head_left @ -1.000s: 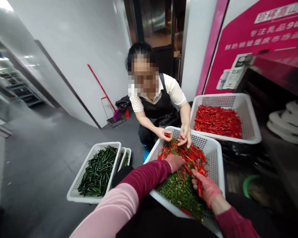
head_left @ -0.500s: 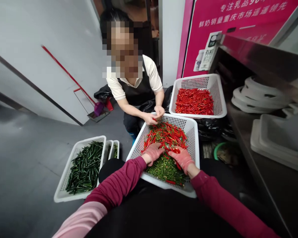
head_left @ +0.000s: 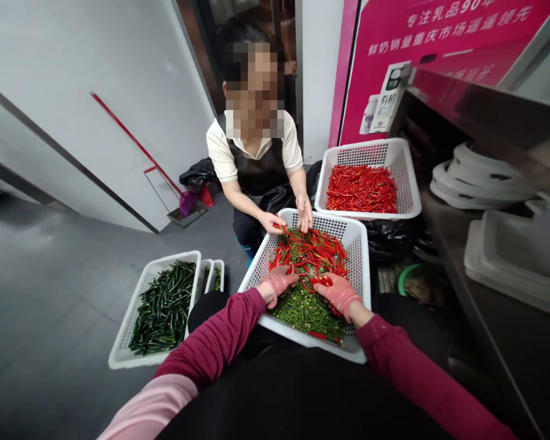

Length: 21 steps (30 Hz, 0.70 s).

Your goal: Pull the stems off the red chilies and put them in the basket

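Red, slender and glossy, the chilies [head_left: 329, 252] I watch through the head camera lie loosely tangled in the white basket's [head_left: 359, 247] far half, beyond thin green stems [head_left: 305, 313]. The right hand [head_left: 338, 294] clasps several; whether the left hand [head_left: 278, 285] grips any, I cannot tell.

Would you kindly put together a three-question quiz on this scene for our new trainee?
1. Fill in the missing colour: the wearer's right hand holds ____ chillies.

2. Multiple choice: what colour is the load in the leftmost white basket?
A) red
B) dark green
C) yellow

3. True or false: the co-worker's hands are at the far end of the same centre basket that the wearer is working in.

Key: 1. red; 2. B; 3. true.
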### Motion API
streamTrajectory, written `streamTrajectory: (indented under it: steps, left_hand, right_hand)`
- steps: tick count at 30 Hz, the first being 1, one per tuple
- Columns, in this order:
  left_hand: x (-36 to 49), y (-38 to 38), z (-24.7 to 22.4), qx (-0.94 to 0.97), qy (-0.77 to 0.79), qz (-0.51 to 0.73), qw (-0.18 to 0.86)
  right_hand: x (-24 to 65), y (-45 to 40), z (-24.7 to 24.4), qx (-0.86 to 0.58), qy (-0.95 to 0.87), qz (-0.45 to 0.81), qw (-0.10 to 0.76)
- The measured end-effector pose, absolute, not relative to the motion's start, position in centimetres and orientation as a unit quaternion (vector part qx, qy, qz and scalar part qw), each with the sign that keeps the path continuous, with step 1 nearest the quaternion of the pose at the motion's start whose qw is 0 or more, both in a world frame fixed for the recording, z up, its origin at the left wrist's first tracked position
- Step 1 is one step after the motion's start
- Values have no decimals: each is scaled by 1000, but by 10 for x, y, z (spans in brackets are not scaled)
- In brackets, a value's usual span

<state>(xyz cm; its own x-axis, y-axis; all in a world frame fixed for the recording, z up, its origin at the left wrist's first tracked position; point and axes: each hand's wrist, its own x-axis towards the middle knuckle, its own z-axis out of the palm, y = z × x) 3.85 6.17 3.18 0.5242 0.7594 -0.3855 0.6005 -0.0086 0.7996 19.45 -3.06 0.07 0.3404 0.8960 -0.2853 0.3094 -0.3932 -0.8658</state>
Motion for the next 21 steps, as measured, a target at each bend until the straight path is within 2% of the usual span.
streamTrajectory:
  steps: [3,6,9,11,14,16,21]
  left_hand:
    - [46,47,40,620,452,99,633]
    - [54,34,41,585,483,153,634]
    - [57,31,37,597,479,142,628]
    - [57,33,34,662,473,126,568]
    - [57,38,32,794,456,113,385]
    - [55,39,31,816,461,82,338]
    - [50,36,33,739,482,-38,469]
  right_hand:
    - [190,-31,4,-686,-385,445,428]
    - [188,-33,5,-643,-395,466,463]
    - [187,-36,5,-616,-387,508,461]
    - [186,-39,4,-611,-369,549,435]
    - [184,-42,2,-611,-336,596,398]
    - [186,-43,1,-609,-309,606,408]
    - [189,-42,-1,-610,-231,584,483]
